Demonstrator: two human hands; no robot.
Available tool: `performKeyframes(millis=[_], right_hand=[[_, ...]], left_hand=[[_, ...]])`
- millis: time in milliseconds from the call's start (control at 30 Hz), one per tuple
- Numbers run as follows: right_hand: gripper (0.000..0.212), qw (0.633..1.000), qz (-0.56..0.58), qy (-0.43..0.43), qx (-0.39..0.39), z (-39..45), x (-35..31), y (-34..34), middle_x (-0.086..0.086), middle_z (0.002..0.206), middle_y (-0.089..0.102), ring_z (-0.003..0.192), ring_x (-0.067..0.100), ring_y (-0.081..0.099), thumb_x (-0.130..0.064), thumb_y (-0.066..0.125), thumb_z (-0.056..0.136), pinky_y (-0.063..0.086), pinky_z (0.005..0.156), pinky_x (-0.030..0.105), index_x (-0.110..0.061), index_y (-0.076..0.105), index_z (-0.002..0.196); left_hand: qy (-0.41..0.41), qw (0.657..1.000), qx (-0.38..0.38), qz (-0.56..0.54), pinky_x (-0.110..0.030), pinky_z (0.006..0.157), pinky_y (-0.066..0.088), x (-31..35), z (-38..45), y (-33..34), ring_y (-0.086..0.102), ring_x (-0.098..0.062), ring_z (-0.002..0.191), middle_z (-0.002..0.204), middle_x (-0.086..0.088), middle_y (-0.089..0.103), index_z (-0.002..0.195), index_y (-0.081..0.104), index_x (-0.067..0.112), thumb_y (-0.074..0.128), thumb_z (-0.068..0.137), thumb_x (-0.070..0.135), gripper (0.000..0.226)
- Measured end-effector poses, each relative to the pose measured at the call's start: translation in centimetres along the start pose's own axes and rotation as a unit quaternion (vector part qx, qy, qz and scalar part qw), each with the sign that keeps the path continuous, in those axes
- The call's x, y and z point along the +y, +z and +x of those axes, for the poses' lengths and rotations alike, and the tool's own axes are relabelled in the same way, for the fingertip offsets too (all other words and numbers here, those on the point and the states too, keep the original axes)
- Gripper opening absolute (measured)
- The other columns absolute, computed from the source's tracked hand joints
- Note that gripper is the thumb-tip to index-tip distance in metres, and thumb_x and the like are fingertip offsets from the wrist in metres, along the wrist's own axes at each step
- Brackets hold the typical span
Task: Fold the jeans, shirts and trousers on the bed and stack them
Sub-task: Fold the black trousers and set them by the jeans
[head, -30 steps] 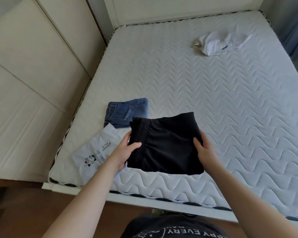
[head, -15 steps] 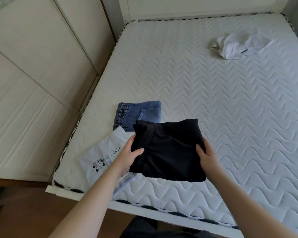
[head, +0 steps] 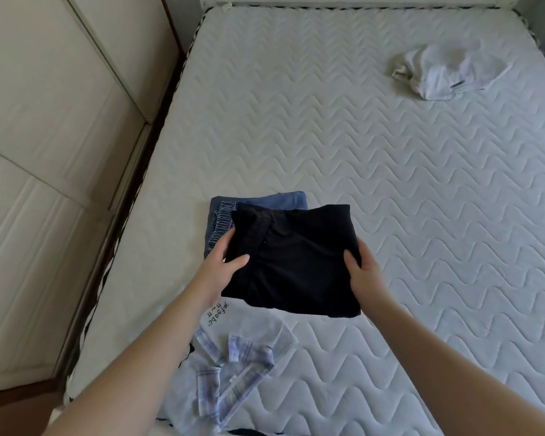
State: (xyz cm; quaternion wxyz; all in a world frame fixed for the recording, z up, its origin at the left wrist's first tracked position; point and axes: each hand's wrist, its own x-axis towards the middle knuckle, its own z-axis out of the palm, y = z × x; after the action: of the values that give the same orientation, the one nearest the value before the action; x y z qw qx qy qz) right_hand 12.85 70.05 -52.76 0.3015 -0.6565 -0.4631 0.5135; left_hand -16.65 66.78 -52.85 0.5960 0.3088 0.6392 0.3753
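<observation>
Since a second ago, the folded black trousers have travelled up and to the left, from beside the folded jeans to partly over them, and the view has tipped down to show more of the pale printed shirt at the near edge of the bed. Both hands hold the trousers by their sides: the left hand has its thumb on top and fingers underneath, and the right hand grips the opposite edge the same way. The bundle seems to be held just above the denim, not yet resting on it.

Stacking is the step in hand. Next, the trousers likely need to shift farther left and back so their edges line up with the jeans, then be lowered flat and released. A crumpled white garment lies well apart near the far right, still unfolded.
</observation>
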Motion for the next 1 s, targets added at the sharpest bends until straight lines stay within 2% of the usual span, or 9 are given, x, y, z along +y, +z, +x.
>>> performKeyframes(millis=[100, 200, 300, 500, 633, 733, 833, 933, 1000], right_hand=[[0.037, 1.000, -0.009, 0.020, 0.002, 4.1, 1.2, 2.0, -0.013, 0.130, 0.058, 0.116, 0.014, 0.056, -0.035, 0.044, 0.103, 0.046, 0.104, 0.045, -0.042, 0.042, 0.139], [0.039, 0.999, -0.018, 0.032, 0.003, 8.5, 2.8, 4.1, -0.011, 0.131, 0.057, 0.115, 0.016, 0.056, -0.037, 0.043, 0.103, 0.046, 0.103, 0.045, -0.043, 0.040, 0.141], [0.037, 1.000, -0.008, 0.020, -0.005, 12.7, 4.1, 6.3, -0.020, 0.122, 0.059, 0.108, 0.005, 0.057, -0.034, 0.044, 0.103, 0.045, 0.100, 0.039, -0.043, 0.043, 0.139], [0.040, 0.999, -0.046, 0.004, -0.006, 20.2, 6.1, 10.0, -0.012, 0.130, 0.055, 0.111, 0.014, 0.052, -0.037, 0.041, 0.103, 0.044, 0.099, 0.039, -0.046, 0.037, 0.142], [0.051, 0.996, -0.066, 0.057, -0.017, 22.5, 9.0, 12.0, 0.001, 0.136, 0.054, 0.115, 0.023, 0.055, -0.039, 0.049, 0.101, 0.048, 0.098, 0.042, -0.037, 0.031, 0.148], [0.057, 0.992, -0.113, 0.047, -0.019, 22.4, 10.6, 12.6, -0.003, 0.134, 0.054, 0.113, 0.020, 0.055, -0.042, 0.057, 0.096, 0.049, 0.098, 0.043, -0.031, 0.033, 0.146], [0.060, 0.987, -0.157, -0.001, -0.013, 22.0, 10.9, 12.6, -0.003, 0.133, 0.054, 0.116, 0.020, 0.054, -0.035, 0.062, 0.094, 0.048, 0.099, 0.041, -0.027, 0.033, 0.146], [0.057, 0.983, -0.183, -0.001, 0.012, 21.8, 10.8, 12.5, 0.003, 0.136, 0.054, 0.120, 0.024, 0.054, -0.031, 0.059, 0.097, 0.047, 0.098, 0.041, -0.024, 0.034, 0.148], [0.056, 0.975, -0.220, 0.002, 0.021, 21.7, 10.6, 12.7, 0.005, 0.143, 0.046, 0.124, 0.026, 0.051, -0.030, 0.054, 0.099, 0.046, 0.097, 0.040, -0.025, 0.030, 0.150]], left_hand=[[0.006, 1.000, 0.005, 0.018, -0.034, 0.101, 0.049, -0.8, 4.9, -0.8, 0.058, 0.000, 0.118, 0.133, 0.024, 0.056, 0.131, 0.045, 0.060, 0.068, 0.090, 0.017, 0.064], [0.015, 0.999, 0.012, 0.029, -0.039, 0.106, 0.044, -2.2, 9.7, -1.7, 0.056, -0.003, 0.122, 0.134, 0.024, 0.056, 0.133, 0.044, 0.058, 0.069, 0.088, 0.019, 0.065], [0.018, 1.000, 0.014, 0.020, -0.042, 0.108, 0.043, -3.6, 13.8, -2.8, 0.056, -0.005, 0.123, 0.134, 0.023, 0.056, 0.135, 0.044, 0.054, 0.068, 0.088, 0.018, 0.065], [0.024, 0.998, 0.051, 0.016, -0.037, 0.104, 0.045, -5.9, 20.6, -4.2, 0.057, -0.005, 0.120, 0.130, 0.021, 0.058, 0.124, 0.047, 0.063, 0.074, 0.076, 0.033, 0.063], [-0.048, 0.995, 0.073, 0.052, -0.044, 0.106, 0.044, -9.3, 23.8, -5.2, 0.054, -0.016, 0.122, 0.138, 0.010, 0.053, 0.144, 0.034, 0.046, 0.076, 0.079, 0.046, 0.078], [-0.077, 0.987, 0.077, 0.115, -0.037, 0.102, 0.044, -11.0, 24.6, -5.1, 0.051, -0.016, 0.120, 0.134, 0.013, 0.050, 0.146, 0.028, 0.044, 0.074, 0.076, 0.056, 0.084], [-0.020, 0.977, 0.084, 0.195, -0.026, 0.092, 0.039, -11.1, 24.5, -4.8, 0.048, -0.009, 0.114, 0.127, 0.019, 0.048, 0.147, 0.026, 0.043, 0.071, 0.082, 0.053, 0.080], [0.049, 0.955, 0.118, 0.269, -0.024, 0.098, 0.034, -10.5, 24.0, -4.0, 0.044, -0.008, 0.121, 0.138, 0.015, 0.045, 0.151, 0.025, 0.035, 0.070, 0.086, 0.044, 0.080], [0.111, 0.920, 0.171, 0.334, -0.027, 0.104, 0.033, -10.1, 23.5, -3.1, 0.041, -0.017, 0.131, 0.145, 0.000, 0.043, 0.153, 0.025, 0.024, 0.068, 0.089, 0.036, 0.077]])
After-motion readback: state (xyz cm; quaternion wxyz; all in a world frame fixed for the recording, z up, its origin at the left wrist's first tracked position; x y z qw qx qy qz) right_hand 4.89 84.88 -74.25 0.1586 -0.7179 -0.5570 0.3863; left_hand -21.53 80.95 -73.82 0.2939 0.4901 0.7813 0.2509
